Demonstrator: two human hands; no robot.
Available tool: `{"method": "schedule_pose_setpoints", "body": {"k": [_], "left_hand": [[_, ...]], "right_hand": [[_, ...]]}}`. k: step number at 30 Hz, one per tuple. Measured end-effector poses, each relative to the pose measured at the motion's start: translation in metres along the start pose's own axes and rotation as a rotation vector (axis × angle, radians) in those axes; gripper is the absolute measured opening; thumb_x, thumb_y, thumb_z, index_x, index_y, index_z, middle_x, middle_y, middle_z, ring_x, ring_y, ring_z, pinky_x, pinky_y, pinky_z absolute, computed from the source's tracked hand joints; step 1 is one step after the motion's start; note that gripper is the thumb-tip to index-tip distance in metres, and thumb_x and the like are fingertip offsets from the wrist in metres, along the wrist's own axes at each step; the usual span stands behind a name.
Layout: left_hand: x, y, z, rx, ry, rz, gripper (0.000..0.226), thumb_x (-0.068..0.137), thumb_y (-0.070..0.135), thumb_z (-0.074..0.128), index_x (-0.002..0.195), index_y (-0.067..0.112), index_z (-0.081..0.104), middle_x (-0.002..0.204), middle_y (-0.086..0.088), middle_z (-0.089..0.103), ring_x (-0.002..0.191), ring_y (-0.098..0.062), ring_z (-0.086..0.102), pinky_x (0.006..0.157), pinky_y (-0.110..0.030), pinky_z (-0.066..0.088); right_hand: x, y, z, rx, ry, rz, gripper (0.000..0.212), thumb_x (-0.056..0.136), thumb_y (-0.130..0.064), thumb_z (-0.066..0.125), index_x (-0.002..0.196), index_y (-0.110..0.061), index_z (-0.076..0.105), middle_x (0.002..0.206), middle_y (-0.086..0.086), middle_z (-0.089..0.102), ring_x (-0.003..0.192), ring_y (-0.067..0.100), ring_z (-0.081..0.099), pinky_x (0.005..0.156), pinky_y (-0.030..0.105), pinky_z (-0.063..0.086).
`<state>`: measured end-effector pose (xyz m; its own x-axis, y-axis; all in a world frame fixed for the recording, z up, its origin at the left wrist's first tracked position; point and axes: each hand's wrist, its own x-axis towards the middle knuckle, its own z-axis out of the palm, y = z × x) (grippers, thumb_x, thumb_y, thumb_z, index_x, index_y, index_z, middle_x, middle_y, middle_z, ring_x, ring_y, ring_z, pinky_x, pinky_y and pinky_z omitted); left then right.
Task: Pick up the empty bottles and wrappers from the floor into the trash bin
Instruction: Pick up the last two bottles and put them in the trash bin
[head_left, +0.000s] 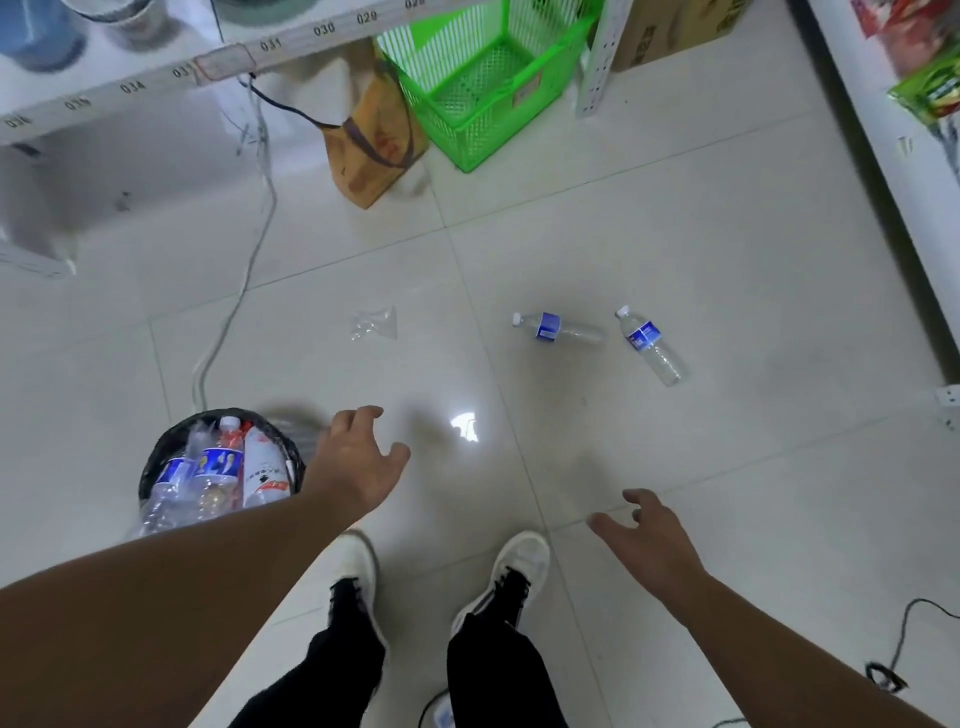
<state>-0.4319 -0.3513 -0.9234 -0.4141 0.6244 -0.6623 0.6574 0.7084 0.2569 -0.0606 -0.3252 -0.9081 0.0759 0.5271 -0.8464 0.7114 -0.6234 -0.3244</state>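
Standing on glossy pale floor tiles (675, 234), a person spreads both arms over scattered litter. At left, a round black mesh trash bin (156, 462) holds clear plastic bottles. The left hand (358, 457) hovers beside its rim, fingers loosely open, empty. A crumpled clear wrapper (375, 322) lies mid-floor; two blue-labelled bottles (558, 328) (652, 345) lie rightward. The right hand (649, 545) is splayed, holding nothing.

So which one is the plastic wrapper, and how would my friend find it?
Start at the green basket under the shelf. Come down the floor toward the trash bin; the wrapper lies flat between them. Unlike the two bottles, it is clear, crumpled and has no blue label.
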Motion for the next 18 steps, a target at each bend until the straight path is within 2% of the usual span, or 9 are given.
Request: {"method": "schedule_pose_setpoints", "body": {"k": [6,13,18], "left_hand": [[0.036,-0.003,-0.015,-0.007,0.008,0.005,0.065,0.096,0.042,0.062,0.157,0.025,0.046,0.157,-0.005,0.043,0.144,-0.03,0.042,0.116,-0.047,0.041],[0.118,-0.011,-0.039,-0.008,-0.059,-0.056,0.072,0.092,0.049,0.06,0.158,0.025,0.044,0.158,-0.006,0.044,0.142,-0.034,0.042,0.113,-0.048,0.04],[0.192,-0.019,-0.051,0.074,-0.066,-0.042,0.075,0.084,0.056,0.055,0.155,0.033,0.043,0.156,0.0,0.044,0.141,-0.03,0.044,0.105,-0.052,0.045]], "right_hand": [[0.018,-0.031,0.013,-0.032,-0.051,-0.011,0.078,0.094,-0.045,0.082,0.159,-0.017,0.049,0.158,0.02,0.053,0.143,0.033,0.056,0.109,0.042,0.047],[0.05,-0.098,0.026,-0.115,-0.072,0.037,0.074,0.092,-0.043,0.084,0.155,-0.017,0.054,0.152,0.017,0.059,0.139,0.029,0.059,0.098,0.033,0.042],[0.116,-0.147,0.033,-0.156,-0.035,0.052,0.076,0.087,-0.042,0.088,0.153,-0.021,0.056,0.149,0.017,0.06,0.137,0.028,0.06,0.105,0.039,0.046]]}}
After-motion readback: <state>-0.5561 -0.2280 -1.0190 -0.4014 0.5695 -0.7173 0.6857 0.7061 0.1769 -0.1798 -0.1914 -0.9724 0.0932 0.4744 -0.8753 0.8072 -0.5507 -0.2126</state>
